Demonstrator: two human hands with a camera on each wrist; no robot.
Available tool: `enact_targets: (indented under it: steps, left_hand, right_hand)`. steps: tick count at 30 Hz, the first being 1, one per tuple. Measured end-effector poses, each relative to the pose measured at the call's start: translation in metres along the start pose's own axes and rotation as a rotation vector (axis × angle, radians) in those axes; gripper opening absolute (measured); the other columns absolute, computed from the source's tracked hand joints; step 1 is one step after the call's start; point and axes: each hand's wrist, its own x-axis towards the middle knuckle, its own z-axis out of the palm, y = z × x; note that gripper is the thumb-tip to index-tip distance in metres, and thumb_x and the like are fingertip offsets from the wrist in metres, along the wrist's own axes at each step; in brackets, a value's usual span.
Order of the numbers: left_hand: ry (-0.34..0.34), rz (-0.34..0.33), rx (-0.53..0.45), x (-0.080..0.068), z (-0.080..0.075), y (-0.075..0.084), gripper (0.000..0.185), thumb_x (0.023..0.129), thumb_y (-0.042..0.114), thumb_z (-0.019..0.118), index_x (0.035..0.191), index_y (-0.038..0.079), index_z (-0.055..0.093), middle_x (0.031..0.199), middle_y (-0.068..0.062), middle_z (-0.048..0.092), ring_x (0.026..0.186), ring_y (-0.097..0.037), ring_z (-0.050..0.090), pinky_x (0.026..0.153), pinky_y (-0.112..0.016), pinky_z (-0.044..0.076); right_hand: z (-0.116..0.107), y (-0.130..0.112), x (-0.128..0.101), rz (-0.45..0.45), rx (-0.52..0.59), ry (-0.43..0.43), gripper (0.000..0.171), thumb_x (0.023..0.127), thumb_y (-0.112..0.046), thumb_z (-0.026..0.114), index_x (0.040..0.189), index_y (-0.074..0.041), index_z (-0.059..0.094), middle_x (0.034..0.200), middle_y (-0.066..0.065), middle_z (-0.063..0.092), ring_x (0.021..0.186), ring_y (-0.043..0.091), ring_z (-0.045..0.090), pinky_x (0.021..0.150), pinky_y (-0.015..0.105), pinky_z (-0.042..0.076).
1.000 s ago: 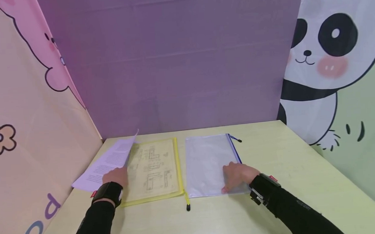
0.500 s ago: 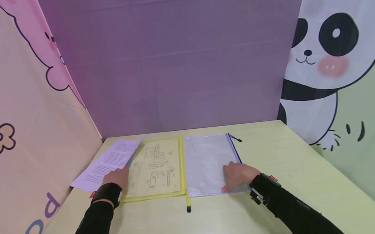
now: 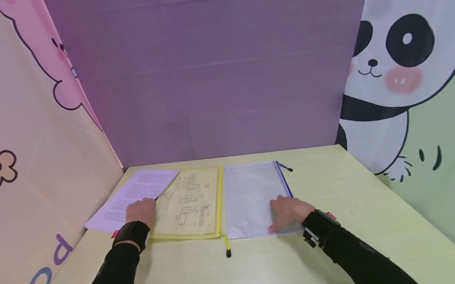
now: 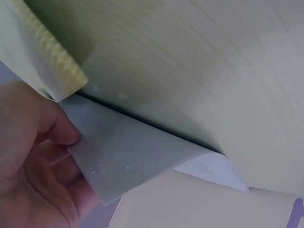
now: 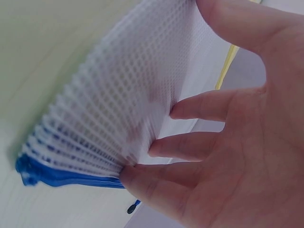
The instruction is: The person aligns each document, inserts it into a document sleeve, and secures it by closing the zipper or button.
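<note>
My left hand [image 3: 141, 212] pinches the edge of printed sheets [image 3: 139, 191], which lie slanted over the left side of a yellow zip pouch [image 3: 216, 201]. In the left wrist view, thumb and fingers grip a bent corner of the sheets [image 4: 128, 147] with staple marks, close to the pouch's yellow mesh corner [image 4: 66, 73]. Through the yellow pouch shows a sheet of technical drawings [image 3: 190, 202]. My right hand [image 3: 288, 213] rests on the near right corner of a clear pouch with a blue zip [image 3: 248, 195]. Its extended fingers touch the white mesh [image 5: 109, 99] in the right wrist view.
Both pouches lie side by side on a pale wooden table [image 3: 349, 192]. A yellow zip pull [image 3: 227, 246] hangs toward the front edge, and a blue pull [image 3: 285, 167] sits at the back. A purple backdrop [image 3: 225, 75] and printed side panels [image 3: 431, 151] surround the table.
The far corner of the printed sheets has come down and rightward over the yellow pouch. That pouch has shifted slightly right, up beside the clear one. My right hand has stayed put.
</note>
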Motion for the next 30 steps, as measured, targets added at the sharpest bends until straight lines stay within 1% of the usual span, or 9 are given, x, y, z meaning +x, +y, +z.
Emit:
enact_targets:
  steps: [3, 6, 9, 12, 15, 18, 21, 26, 30]
  left_hand:
    - [0.017, -0.006, 0.043, 0.004, -0.005, 0.001, 0.016, 0.089, -0.005, 0.057, 0.076, -0.001, 0.067, 0.075, -0.019, 0.068, 0.069, -0.041, 0.067, 0.059, -0.055, 0.054]
    - [0.045, -0.04, 0.066, 0.01, -0.013, 0.002, 0.021, 0.09, -0.006, 0.057, 0.072, 0.001, 0.067, 0.073, -0.019, 0.068, 0.067, -0.039, 0.067, 0.055, -0.054, 0.053]
    - [0.067, -0.078, 0.081, 0.015, -0.024, 0.002, 0.024, 0.091, -0.006, 0.057, 0.07, 0.002, 0.067, 0.074, -0.02, 0.069, 0.068, -0.038, 0.067, 0.057, -0.054, 0.051]
    - [0.089, -0.108, 0.101, 0.019, -0.04, 0.003, 0.024, 0.091, -0.005, 0.055, 0.073, 0.0, 0.069, 0.079, -0.024, 0.07, 0.073, -0.04, 0.068, 0.064, -0.056, 0.05]
    - [0.09, -0.114, 0.152, 0.021, -0.058, 0.003, 0.024, 0.092, -0.007, 0.053, 0.076, -0.002, 0.07, 0.081, -0.024, 0.07, 0.075, -0.04, 0.068, 0.069, -0.057, 0.049]
    - [0.09, -0.103, 0.211, 0.024, -0.077, 0.003, 0.024, 0.092, -0.009, 0.053, 0.074, -0.003, 0.069, 0.077, -0.022, 0.069, 0.071, -0.037, 0.066, 0.069, -0.055, 0.048]
    - [0.123, -0.102, 0.229, 0.029, -0.097, 0.002, 0.025, 0.091, -0.01, 0.053, 0.073, -0.004, 0.068, 0.075, -0.023, 0.068, 0.068, -0.036, 0.065, 0.068, -0.055, 0.048]
    - [0.217, -0.101, 0.173, 0.038, -0.124, 0.005, 0.026, 0.091, -0.01, 0.053, 0.067, -0.006, 0.062, 0.069, -0.024, 0.064, 0.063, -0.038, 0.063, 0.061, -0.055, 0.05]
    - [0.257, -0.069, 0.08, 0.043, -0.136, 0.013, 0.028, 0.091, -0.01, 0.051, 0.064, -0.006, 0.06, 0.066, -0.024, 0.062, 0.06, -0.041, 0.063, 0.053, -0.057, 0.051]
  right_hand:
    - [0.001, 0.0, 0.0, -0.001, 0.0, -0.003, 0.077, 0.076, -0.048, 0.087, 0.13, -0.002, 0.06, 0.109, 0.014, 0.06, 0.094, 0.028, 0.054, 0.091, 0.055, 0.05]
    - [0.001, 0.0, 0.001, 0.001, -0.006, -0.005, 0.078, 0.075, -0.049, 0.087, 0.131, -0.002, 0.059, 0.109, 0.014, 0.06, 0.094, 0.028, 0.053, 0.091, 0.055, 0.05]
    - [0.003, -0.001, 0.002, 0.011, -0.012, -0.009, 0.079, 0.075, -0.051, 0.087, 0.132, -0.003, 0.059, 0.11, 0.013, 0.06, 0.094, 0.028, 0.053, 0.092, 0.055, 0.05]
    - [0.003, -0.001, 0.003, 0.011, -0.019, -0.007, 0.08, 0.075, -0.051, 0.087, 0.132, -0.003, 0.059, 0.111, 0.013, 0.06, 0.094, 0.028, 0.053, 0.092, 0.055, 0.049]
    - [0.003, -0.002, 0.002, 0.002, -0.019, -0.005, 0.079, 0.076, -0.051, 0.086, 0.131, -0.002, 0.059, 0.11, 0.013, 0.06, 0.094, 0.027, 0.053, 0.091, 0.055, 0.05]
    - [0.002, -0.002, 0.001, -0.003, -0.018, -0.003, 0.078, 0.076, -0.05, 0.086, 0.13, -0.002, 0.059, 0.108, 0.013, 0.06, 0.093, 0.028, 0.053, 0.09, 0.055, 0.05]
    - [0.001, -0.001, 0.001, -0.009, -0.021, -0.002, 0.077, 0.076, -0.05, 0.086, 0.129, -0.002, 0.059, 0.109, 0.014, 0.06, 0.093, 0.028, 0.054, 0.09, 0.055, 0.05]
    - [0.002, 0.001, 0.002, -0.007, -0.032, -0.001, 0.077, 0.077, -0.051, 0.085, 0.131, -0.002, 0.059, 0.112, 0.016, 0.061, 0.096, 0.029, 0.057, 0.091, 0.055, 0.05]
    - [0.002, 0.002, 0.003, 0.0, -0.034, -0.004, 0.079, 0.078, -0.051, 0.085, 0.134, -0.002, 0.059, 0.115, 0.017, 0.061, 0.099, 0.031, 0.058, 0.092, 0.056, 0.05]
